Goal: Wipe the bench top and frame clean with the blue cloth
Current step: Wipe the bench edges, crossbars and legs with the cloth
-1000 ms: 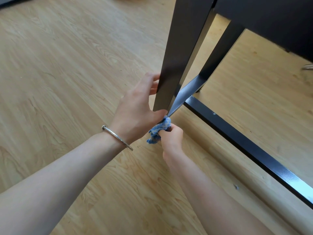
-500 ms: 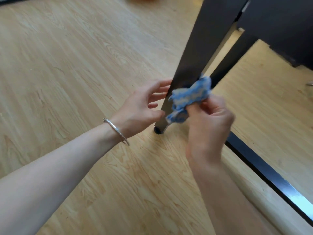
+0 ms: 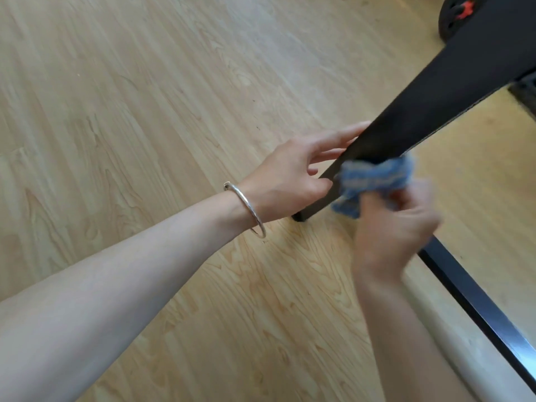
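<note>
A black bench leg (image 3: 412,117) slants down from the upper right to its foot on the wooden floor. My left hand (image 3: 293,175), with a silver bangle on the wrist, grips the leg's left edge, fingers wrapped behind it. My right hand (image 3: 394,227) is blurred and holds the crumpled blue cloth (image 3: 374,181) against the lower right side of the leg. The black bottom rail (image 3: 475,303) of the frame runs along the floor toward the lower right.
Light wooden floor (image 3: 145,111) fills the left and centre. A black round object with a red part (image 3: 461,13) sits at the top right, behind the bench. The dark underside of the bench (image 3: 525,91) shows at the right edge.
My right hand carried the cloth up from the leg's foot onto the leg's right side. The view has swung, so the leg now lies more slanted. My left hand stays on the leg.
</note>
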